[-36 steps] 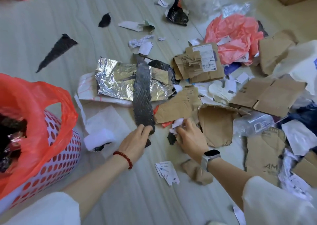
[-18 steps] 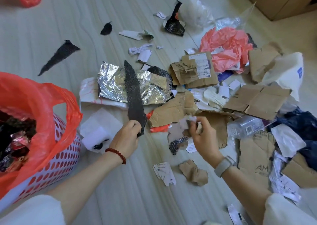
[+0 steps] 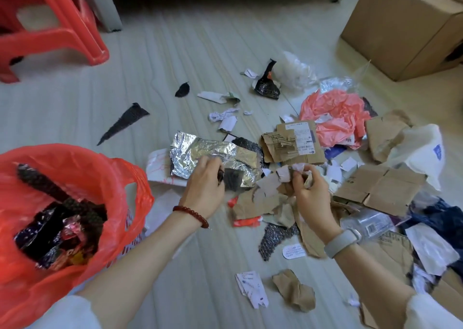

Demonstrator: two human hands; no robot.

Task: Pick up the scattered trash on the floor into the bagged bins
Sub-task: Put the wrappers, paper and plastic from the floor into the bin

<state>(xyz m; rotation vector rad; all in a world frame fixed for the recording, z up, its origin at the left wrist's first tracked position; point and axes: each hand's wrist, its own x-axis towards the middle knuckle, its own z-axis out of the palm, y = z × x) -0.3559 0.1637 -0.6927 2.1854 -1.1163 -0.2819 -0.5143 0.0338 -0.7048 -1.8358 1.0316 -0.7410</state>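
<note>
Trash lies scattered over the pale floor: silver foil [image 3: 198, 150], torn cardboard [image 3: 380, 188], paper scraps [image 3: 251, 288] and a black triangular scrap [image 3: 125, 122]. At lower left stands the bin with a red bag [image 3: 120, 173], holding dark wrappers and a long black strip. My left hand [image 3: 203, 188] hovers over the foil and grips a blurred black piece [image 3: 231, 180]. To its right, my right hand [image 3: 309, 196] pinches a bunch of crumpled paper and cardboard bits [image 3: 288, 172] above the pile.
A red plastic stool [image 3: 62, 30] stands at far left and a large cardboard box [image 3: 400, 28] at far right. Crumpled pink plastic [image 3: 335, 113], a white bag [image 3: 421, 150] and clear plastic [image 3: 293, 73] lie on the right.
The view has tilted up. My left hand moved right and up over the foil; the black piece now shows shorter. My right hand lifted its scraps slightly.
</note>
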